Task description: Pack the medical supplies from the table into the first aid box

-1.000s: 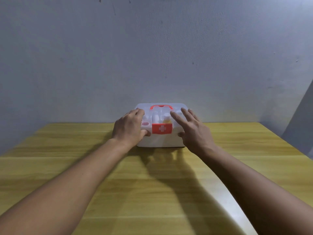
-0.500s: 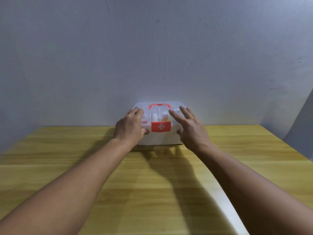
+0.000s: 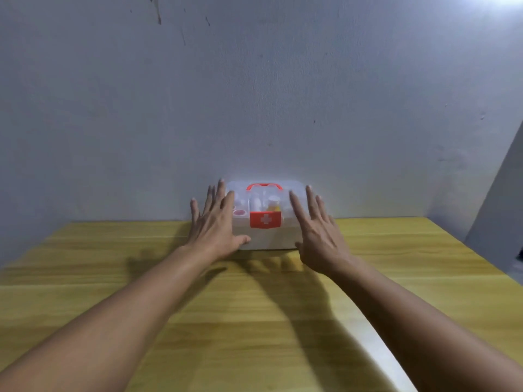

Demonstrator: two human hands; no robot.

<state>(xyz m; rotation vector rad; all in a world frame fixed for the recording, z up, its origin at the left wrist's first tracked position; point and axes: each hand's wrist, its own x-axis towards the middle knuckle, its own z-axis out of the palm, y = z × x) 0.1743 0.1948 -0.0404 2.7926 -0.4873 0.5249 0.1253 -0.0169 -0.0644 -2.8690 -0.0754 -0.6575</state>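
- The first aid box (image 3: 266, 233) sits on the far edge of the wooden table (image 3: 283, 321), close against the grey wall (image 3: 254, 94).
- The box is translucent white, lid down. A red latch (image 3: 265, 219) with a white cross is on its front face, and a red handle (image 3: 264, 186) lies on top.
- Through the lid I can make out pale rounded shapes, a reddish round spot at the left and something yellow near the middle. They are too blurred to identify.
- My left hand (image 3: 216, 224) is at the left end of the box, fingers (image 3: 220, 190) spread wide and straight, holding nothing. The thumb lies across the lower front corner of the box; contact cannot be confirmed.
- My right hand (image 3: 318, 230) is at the right end, fingers (image 3: 310, 199) likewise extended and spread, nothing gripped. The index finger overlaps the right part of the lid from this view.
- Both forearms reach forward over the table, casting shadows on the wood below the box.
- The rest of the visible tabletop is bare wood grain.
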